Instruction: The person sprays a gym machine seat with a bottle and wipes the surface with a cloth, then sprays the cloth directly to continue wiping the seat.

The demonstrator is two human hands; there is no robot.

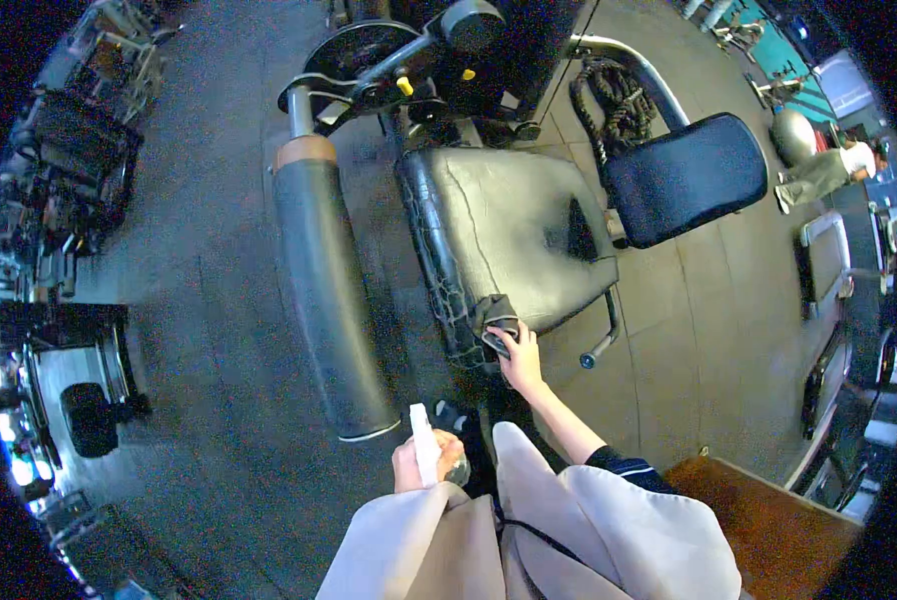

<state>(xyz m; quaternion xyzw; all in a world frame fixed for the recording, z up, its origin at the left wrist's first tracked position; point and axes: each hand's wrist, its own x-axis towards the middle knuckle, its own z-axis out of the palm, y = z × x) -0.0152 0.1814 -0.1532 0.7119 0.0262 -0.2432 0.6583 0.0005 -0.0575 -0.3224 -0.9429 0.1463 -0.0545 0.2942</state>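
At far left, the padded roller point(331, 290) lies lengthwise beside the seat, apart from it. Near the body, the left hand point(406, 468) is closed round a white-topped spray bottle point(426, 445). Its fingers are wrapped about the bottle; whether one bears on the trigger cannot be determined. The nozzle end points away from the body.

At centre, a dark cloth point(496, 310) lies bunched on the near corner of the black seat point(499, 220), by its cracked edge. The right hand point(522, 366) has hold of it, fingers partly extended and slightly parted over the folds. Assessment: a bunched cloth bears only on its folds; spread flat under the fingers, it would meet the surface evenly. Cracked covering calls for light pressure and strokes along the cracks, since a drag across them could lift loose edges. The bottle is best kept upright and clear of the seat.

To the right, a heavy rope point(609, 110) lies coiled behind a dark blue pad point(687, 180). Farther off is another person point(824, 172).
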